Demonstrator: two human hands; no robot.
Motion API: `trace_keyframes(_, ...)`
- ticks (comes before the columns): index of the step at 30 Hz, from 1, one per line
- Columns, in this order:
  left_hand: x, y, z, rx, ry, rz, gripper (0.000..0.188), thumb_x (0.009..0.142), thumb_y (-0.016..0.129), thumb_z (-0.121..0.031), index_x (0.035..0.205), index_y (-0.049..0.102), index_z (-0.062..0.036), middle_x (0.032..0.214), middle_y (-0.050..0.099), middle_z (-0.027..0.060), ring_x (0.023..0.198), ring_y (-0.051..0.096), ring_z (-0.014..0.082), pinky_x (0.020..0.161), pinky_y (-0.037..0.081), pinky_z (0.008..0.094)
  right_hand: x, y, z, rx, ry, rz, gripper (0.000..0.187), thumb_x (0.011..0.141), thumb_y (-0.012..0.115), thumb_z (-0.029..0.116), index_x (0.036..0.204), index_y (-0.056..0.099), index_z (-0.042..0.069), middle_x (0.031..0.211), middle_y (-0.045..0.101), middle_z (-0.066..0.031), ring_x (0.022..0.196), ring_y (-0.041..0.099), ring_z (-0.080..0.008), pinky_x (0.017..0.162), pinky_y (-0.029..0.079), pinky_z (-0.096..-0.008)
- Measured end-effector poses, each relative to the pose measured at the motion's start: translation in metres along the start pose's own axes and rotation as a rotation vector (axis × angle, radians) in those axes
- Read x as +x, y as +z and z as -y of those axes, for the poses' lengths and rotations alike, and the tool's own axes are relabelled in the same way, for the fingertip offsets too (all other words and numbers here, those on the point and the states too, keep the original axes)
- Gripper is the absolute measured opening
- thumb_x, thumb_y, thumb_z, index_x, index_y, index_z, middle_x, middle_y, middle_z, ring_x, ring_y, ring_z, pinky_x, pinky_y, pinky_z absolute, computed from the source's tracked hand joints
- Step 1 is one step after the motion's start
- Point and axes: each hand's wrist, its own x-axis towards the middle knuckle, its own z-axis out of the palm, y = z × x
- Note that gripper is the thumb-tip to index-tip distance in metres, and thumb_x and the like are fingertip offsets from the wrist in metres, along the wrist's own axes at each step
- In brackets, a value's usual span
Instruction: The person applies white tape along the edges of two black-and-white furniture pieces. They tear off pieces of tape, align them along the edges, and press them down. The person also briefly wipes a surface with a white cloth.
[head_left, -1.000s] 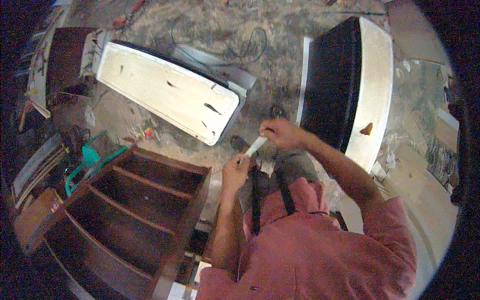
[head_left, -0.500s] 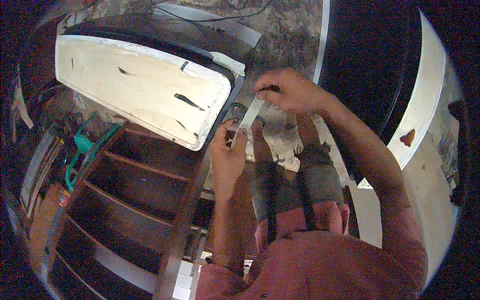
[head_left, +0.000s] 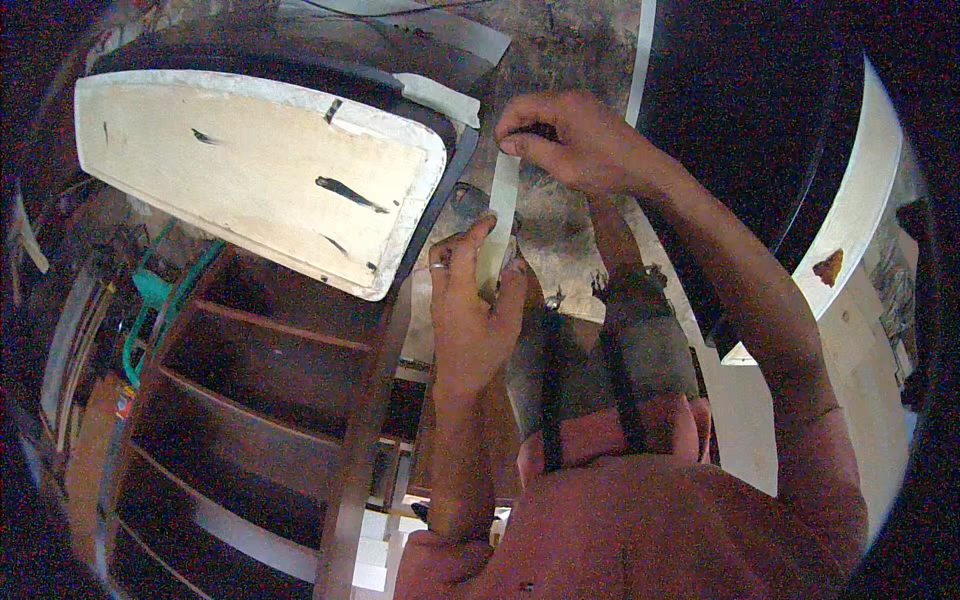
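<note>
A pale, narrow strip of tape (head_left: 503,200) is stretched between my two hands. Its upper end is pinched between the thumb and fingers of my right hand (head_left: 585,145). My left hand (head_left: 470,290), lower down, grips the other end, with its thumb and fingers around the strip. Whether a roll sits inside the left palm is hidden. To the left of both hands lies a cream-coloured panel (head_left: 260,180) with a white border, rounded corners and dark streaks; neither hand touches it.
Brown wooden shelving (head_left: 270,350) stands below the panel on the left. A green-framed object (head_left: 152,290) is beside it. A large dark piece with a curved white edge (head_left: 860,210) is at the right. My legs and feet are on the stained floor (head_left: 570,60).
My right hand has moved up and a little left, and my left hand has turned around the tape. The strip is now steeper. The panel appears further left as the view shifts.
</note>
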Motion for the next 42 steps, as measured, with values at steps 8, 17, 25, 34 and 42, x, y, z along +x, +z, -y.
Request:
trace_keyframes(8,0.003,0.000,-0.002,0.257,0.005,-0.008,0.052,0.090,0.063,-0.015,0.141,0.054,-0.0148,0.126,0.051,0.0230,0.108,0.059,0.0396,0.091,0.051,0.0466,0.000,0.005,-0.011,0.027,-0.088,-0.079,0.022,0.091,0.063,0.023,0.103,0.070,0.006,0.098,0.072,-0.0127,0.094,0.070,-0.0296,0.083,0.054,-0.0404)
trace_keyframes(17,0.014,-0.018,-0.029,0.556,-0.021,0.067,0.053,0.092,0.059,-0.017,0.144,0.051,-0.0202,0.124,0.053,0.0216,0.100,0.064,0.0400,0.081,0.055,0.0484,0.006,-0.002,0.003,0.007,-0.042,-0.081,0.014,0.091,0.069,0.012,0.102,0.070,0.004,0.097,0.072,-0.0075,0.092,0.067,-0.0158,0.083,0.053,-0.0316)
trace_keyframes(25,0.029,-0.030,-0.044,0.632,-0.128,0.166,0.048,0.094,0.057,-0.017,0.142,0.051,-0.0160,0.111,0.060,0.0267,0.086,0.066,0.0451,0.073,0.055,0.0530,0.011,0.015,0.008,-0.001,-0.054,-0.254,0.013,0.090,0.070,0.012,0.100,0.072,0.003,0.090,0.071,-0.0056,0.083,0.066,-0.0129,0.077,0.054,-0.0299)
trace_keyframes(34,0.038,-0.036,-0.044,0.688,-0.081,0.204,0.049,0.094,0.057,-0.020,0.142,0.050,-0.0157,0.095,0.065,0.0259,0.082,0.067,0.0448,0.070,0.054,0.0537,0.012,0.019,0.008,0.002,-0.019,-0.354,0.013,0.087,0.073,0.016,0.096,0.075,0.007,0.085,0.073,-0.0048,0.080,0.068,-0.0114,0.075,0.055,-0.0292)
trace_keyframes(42,0.047,-0.040,-0.044,0.740,-0.071,0.258,0.051,0.091,0.060,-0.020,0.141,0.050,-0.0173,0.088,0.067,0.0240,0.081,0.067,0.0444,0.070,0.055,0.0544,0.014,0.021,0.011,-0.008,-0.024,-0.374,0.013,0.086,0.074,0.017,0.094,0.075,0.007,0.084,0.074,-0.0043,0.078,0.069,-0.0119,0.073,0.055,-0.0295)
